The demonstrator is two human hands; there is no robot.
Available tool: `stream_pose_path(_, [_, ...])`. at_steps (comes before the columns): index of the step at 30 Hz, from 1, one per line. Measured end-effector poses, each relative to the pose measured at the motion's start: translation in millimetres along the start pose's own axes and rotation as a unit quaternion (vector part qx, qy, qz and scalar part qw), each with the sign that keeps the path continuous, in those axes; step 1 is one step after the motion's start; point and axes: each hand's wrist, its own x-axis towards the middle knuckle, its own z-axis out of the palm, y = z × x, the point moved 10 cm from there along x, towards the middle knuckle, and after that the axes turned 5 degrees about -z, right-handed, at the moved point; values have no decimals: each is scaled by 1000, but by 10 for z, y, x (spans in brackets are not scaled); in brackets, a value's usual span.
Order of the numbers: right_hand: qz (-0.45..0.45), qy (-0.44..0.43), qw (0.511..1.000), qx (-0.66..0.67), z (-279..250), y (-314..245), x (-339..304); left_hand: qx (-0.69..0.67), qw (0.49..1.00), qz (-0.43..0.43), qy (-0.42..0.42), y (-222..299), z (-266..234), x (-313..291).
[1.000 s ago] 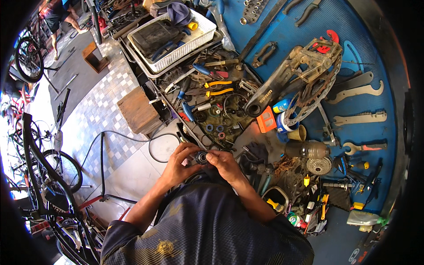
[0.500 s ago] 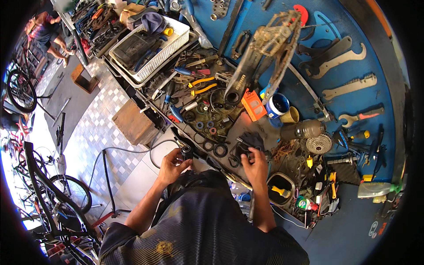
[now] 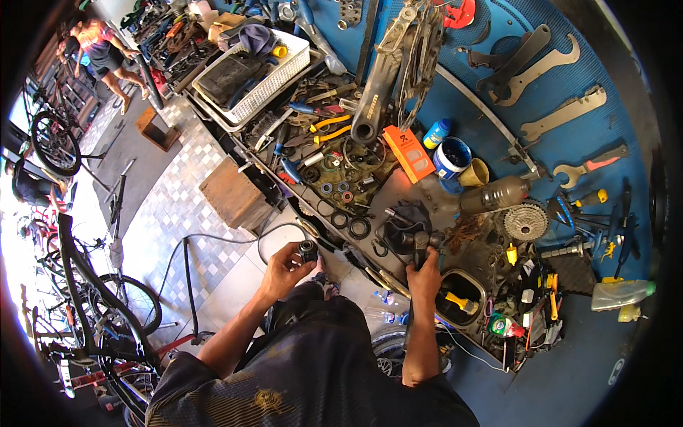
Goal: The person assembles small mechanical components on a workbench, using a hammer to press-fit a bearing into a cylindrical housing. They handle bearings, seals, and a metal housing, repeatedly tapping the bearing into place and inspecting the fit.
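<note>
My left hand (image 3: 283,273) is closed around a short black cylindrical bicycle part (image 3: 307,250), held upright in front of the bench edge with its round end facing up. Over the bench, my right hand (image 3: 425,275) grips a hammer (image 3: 421,240), whose dark head shows just beyond the fingers. Behind the hammer lies a crumpled black cloth (image 3: 409,213). Dark rings (image 3: 359,228) and small bearings (image 3: 346,196) sit on the bench to the left of the cloth. A metal tray (image 3: 481,288) with a yellow-handled brush (image 3: 462,304) stands close by my right wrist.
Crank arms (image 3: 373,107) hang over the bench. Around them are an orange box (image 3: 409,154), a blue-white tub (image 3: 452,158) and a cassette (image 3: 526,221). Pliers (image 3: 331,130) and a white basket (image 3: 267,92) lie farther left. Wrenches hang on the blue wall. Bicycles and a person (image 3: 107,53) are at left.
My right hand has gone from loosely bent fingers over the bench to gripping the hammer. The left hand has shifted slightly right with the black part, and the view has turned a little.
</note>
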Motion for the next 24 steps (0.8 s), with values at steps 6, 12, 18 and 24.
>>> stream_pose_path(6, [9, 31, 995, 92, 28, 180, 17, -37, 998, -24, 52, -401, -199, -531])
stream_pose_path(12, [-56, 227, 967, 100, -540, 280, -16, -33, 994, -63, 86, -670, -484, -871])
stream_pose_path(18, [68, 132, 829, 538, -729, 139, -320, 65, 989, -60, 114, -770, -935, -792])
stream_pose_path(24, [-48, -88, 800, 592, -338, -1226, -1034, 152, 979, -60, 123, -1156, -1644, -370])
